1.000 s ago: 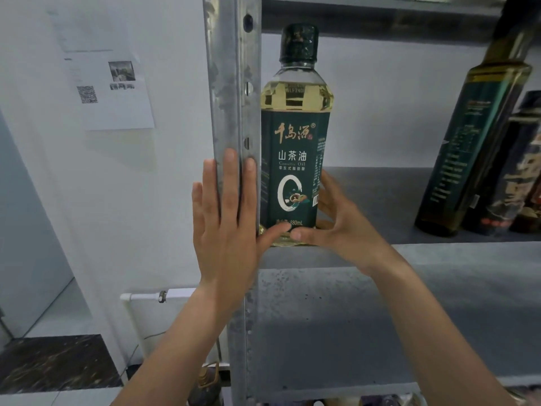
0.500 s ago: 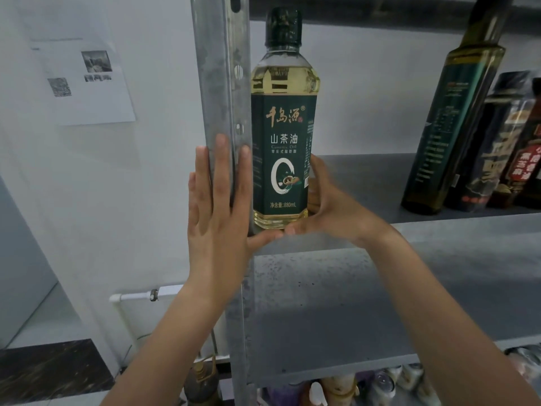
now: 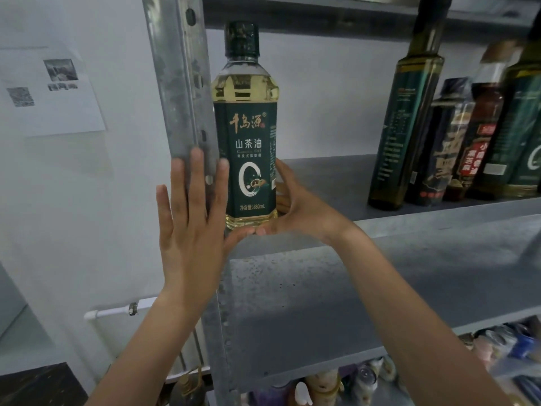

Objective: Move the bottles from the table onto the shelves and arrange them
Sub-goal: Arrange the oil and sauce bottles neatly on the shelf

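A clear oil bottle (image 3: 246, 148) with a dark green label and cap stands upright at the left end of the grey shelf (image 3: 439, 218), close against the metal upright post (image 3: 178, 83). My right hand (image 3: 304, 212) cups the bottle's lower right side, fingers behind it and thumb at the front of its base. My left hand (image 3: 190, 230) lies flat on the post with fingers spread, its thumb touching the bottle's base. Further right on the same shelf stand a tall dark green bottle (image 3: 407, 127) and several dark sauce bottles (image 3: 450, 148).
The shelf board above hangs just over the bottle cap. More bottles and jars (image 3: 366, 376) fill the lower shelf. A printed paper (image 3: 49, 92) is on the white wall to the left, and a white pipe (image 3: 117, 310) runs below it.
Both hands and the oil bottle keep almost the same pose. My view has swung a little right, so more of the bottles at the right end of the shelf show.
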The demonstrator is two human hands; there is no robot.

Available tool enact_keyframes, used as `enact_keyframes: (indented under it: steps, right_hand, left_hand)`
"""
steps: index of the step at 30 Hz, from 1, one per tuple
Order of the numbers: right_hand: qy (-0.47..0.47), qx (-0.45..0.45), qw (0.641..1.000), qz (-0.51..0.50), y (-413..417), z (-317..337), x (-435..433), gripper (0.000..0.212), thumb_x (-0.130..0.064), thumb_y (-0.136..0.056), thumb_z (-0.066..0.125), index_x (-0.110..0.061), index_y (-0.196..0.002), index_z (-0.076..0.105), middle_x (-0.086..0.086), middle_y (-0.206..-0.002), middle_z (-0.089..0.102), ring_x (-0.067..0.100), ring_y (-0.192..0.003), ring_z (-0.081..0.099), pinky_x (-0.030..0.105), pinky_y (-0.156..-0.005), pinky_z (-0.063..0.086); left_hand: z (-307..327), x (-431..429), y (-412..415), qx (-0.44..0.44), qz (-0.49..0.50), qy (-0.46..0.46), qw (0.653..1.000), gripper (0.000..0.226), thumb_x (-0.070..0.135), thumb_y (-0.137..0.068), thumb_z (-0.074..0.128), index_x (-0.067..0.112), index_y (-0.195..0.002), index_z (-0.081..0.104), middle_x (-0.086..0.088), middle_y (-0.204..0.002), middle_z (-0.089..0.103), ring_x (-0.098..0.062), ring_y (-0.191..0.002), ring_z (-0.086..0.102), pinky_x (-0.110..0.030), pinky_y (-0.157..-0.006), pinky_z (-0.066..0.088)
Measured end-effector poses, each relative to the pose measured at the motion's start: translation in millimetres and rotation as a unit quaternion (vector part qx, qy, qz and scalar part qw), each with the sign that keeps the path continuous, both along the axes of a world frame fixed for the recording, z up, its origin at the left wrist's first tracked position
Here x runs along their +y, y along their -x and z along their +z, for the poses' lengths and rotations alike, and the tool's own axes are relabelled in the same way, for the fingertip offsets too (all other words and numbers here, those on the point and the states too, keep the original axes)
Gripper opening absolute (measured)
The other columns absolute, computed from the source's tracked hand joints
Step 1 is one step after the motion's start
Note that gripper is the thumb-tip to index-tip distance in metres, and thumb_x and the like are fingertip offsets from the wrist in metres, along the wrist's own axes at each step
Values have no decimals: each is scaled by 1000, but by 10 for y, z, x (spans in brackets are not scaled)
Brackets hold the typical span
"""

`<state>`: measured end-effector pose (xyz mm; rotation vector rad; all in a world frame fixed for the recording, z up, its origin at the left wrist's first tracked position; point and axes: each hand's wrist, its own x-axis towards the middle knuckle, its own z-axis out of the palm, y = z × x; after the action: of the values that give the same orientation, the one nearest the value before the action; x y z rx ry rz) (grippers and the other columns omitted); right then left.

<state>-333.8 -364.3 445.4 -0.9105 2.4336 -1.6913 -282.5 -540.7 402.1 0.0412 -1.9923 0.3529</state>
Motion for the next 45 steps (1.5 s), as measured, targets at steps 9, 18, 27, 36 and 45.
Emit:
enact_keyframes:
  steps: [9, 18, 27, 36, 45]
  right_hand:
    - [-218, 272, 916, -197, -249, -440, 678, 41, -28, -84, 68, -22, -124, 60, -7, -124, 61, 12, -116, 53, 32, -100, 42]
    - [-196, 304, 874, -324, -420, -667, 1945, 37, -18, -87, 64, -26, -123, 60, -13, -132, 54, -1, -122, 41, 8, -104, 26]
    - [-55, 221, 879, -419, -160, -581, 3024, 31, -14, -88, 64, -23, -117, 61, -10, -117, 60, 11, -109, 55, 23, -94, 45]
    - [23, 202, 794, -573, 372, -178, 3823, 71, -21, -79, 75, -4, -136, 37, 16, -134, 39, 28, -127, 34, 18, -96, 26]
    - [101, 64, 910, -398, 642, -50, 4191, 81, -14, -77, 76, -15, -142, 28, 0, -127, 54, 14, -111, 53, 27, -90, 44]
  left_hand:
    - [-409, 740, 218, -12, -76, 83, 994, 75, 62, -94, 32, 18, -153, 19, -10, -161, 6, -27, -149, 3, -47, -119, 6]
    - [-489, 1941, 546, -65, -122, 51, 989, 76, 60, -88, 55, 0, -134, 48, -21, -128, 56, -35, -116, 50, -46, -101, 35]
    - [-508, 2377, 482, -87, -100, -28, 991, 59, 47, -97, 42, -6, -121, 51, -27, -114, 58, -41, -106, 54, -49, -96, 35]
    - [-439, 2512, 320, -104, -97, -92, 986, 58, 43, -94, 42, -7, -123, 51, -28, -118, 55, -44, -111, 50, -52, -102, 33]
    - [-447, 2586, 307, -76, -59, -95, 991, 62, 45, -94, 40, -9, -123, 51, -29, -117, 55, -45, -108, 50, -53, -105, 30]
